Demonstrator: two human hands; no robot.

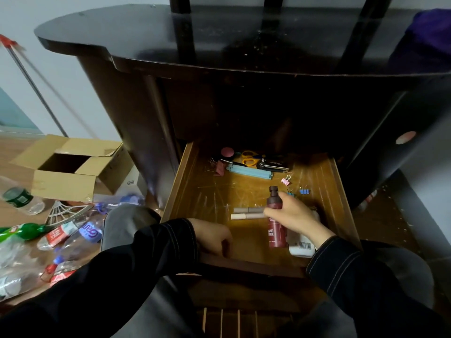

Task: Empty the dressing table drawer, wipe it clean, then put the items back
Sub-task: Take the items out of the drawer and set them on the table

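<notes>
The wooden drawer of the dark dressing table stands pulled out. My right hand grips a dark red bottle near the drawer's front right, over a white tube. My left hand rests curled on the drawer's front edge. Two short lipstick-like tubes lie just left of the bottle. At the back lie a blue tool, yellow scissors, a round pink compact, a black case and a maroon clip. Small pink and blue binder clips lie at the right.
An open cardboard box sits on the floor to the left, with several plastic bottles and a white fan grille scattered in front of it. A metal pole leans on the wall. A purple cloth lies on the tabletop's right end.
</notes>
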